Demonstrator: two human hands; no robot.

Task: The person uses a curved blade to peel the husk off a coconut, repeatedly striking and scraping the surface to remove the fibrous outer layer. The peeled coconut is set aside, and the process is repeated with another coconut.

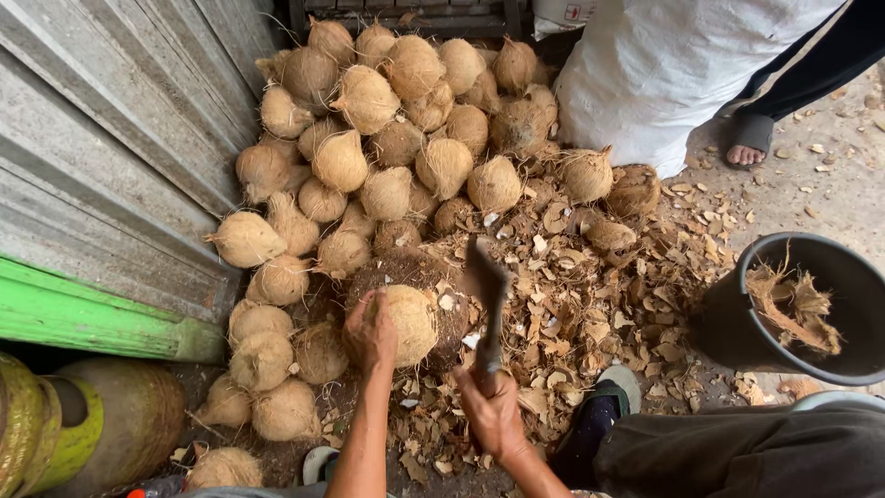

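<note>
Head view: nearest the camera, the person's right hand (pixel 493 410) is closed in a full grip around the handle of a dark, broad-bladed metal cleaver (pixel 486 295). The cleaver's long axis runs almost straight up the frame, handle toward the person, blade pointing away toward the heap, leaning slightly left. The blade stands just to the right of the pale, round, husked coconut (pixel 406 323) that the left hand (pixel 369 330) steadies. That hand's grip is partly open, palm and fingers spread over the coconut's left side, pressing it rather than enclosing it. The coconut rests on a dark, fibrous round chopping block (pixel 441 286) set on the ground, in the lower middle of the frame, directly ahead of the person's forearms.

Beyond it rises a heap of tan, fibrous husked coconuts (pixel 387 129), piled against a grey corrugated metal wall (pixel 111 120) with a green painted strip (pixel 83 318) low on the left. Brown husk chips (pixel 590 304) litter the ground to the right of the block.

As for packages, a large white woven sack (pixel 664 74) stands at the upper right, bulging and upright, just behind the heap; a small white package with a red mark (pixel 562 14) shows at the top edge, too cropped to make out. A black round plastic bucket (pixel 811 309) holding strips of husk sits at the right edge. Another person's sandalled foot (pixel 749 138) stands beside the sack.
</note>
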